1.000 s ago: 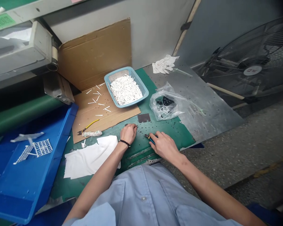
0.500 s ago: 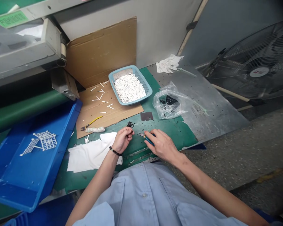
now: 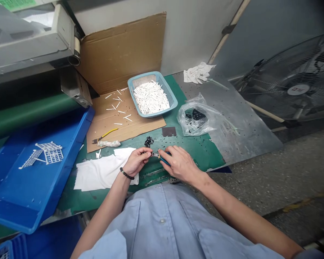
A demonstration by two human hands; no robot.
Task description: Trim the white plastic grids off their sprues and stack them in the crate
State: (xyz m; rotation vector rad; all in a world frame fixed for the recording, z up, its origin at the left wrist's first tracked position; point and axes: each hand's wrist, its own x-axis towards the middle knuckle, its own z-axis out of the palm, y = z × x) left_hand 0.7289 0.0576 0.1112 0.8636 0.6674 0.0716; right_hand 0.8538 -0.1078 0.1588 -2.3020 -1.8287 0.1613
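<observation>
Side cutters (image 3: 158, 155) with blue handles lie gripped in the right hand (image 3: 179, 163), its fingers closed round the handles and the tips pointing at the left hand (image 3: 136, 162). That hand is pinched almost shut just beside the tips, though whether it has hold of anything is too small to tell (the cutters' jaws are just as hard to read). Both hands hover over a green work mat (image 3: 199, 151), near a small heap of black parts (image 3: 149, 141) and a dark notched plate (image 3: 169, 131). A white sheet (image 3: 97, 176) lies under the left wrist, which wears a beaded bracelet (image 3: 126, 173). Farther off sit a pale blue basket (image 3: 167, 90) of white sticks (image 3: 151, 97), yellow-handled pliers (image 3: 105, 133) on cardboard (image 3: 140, 126), and a plastic bag (image 3: 197, 118) holding black pieces.
</observation>
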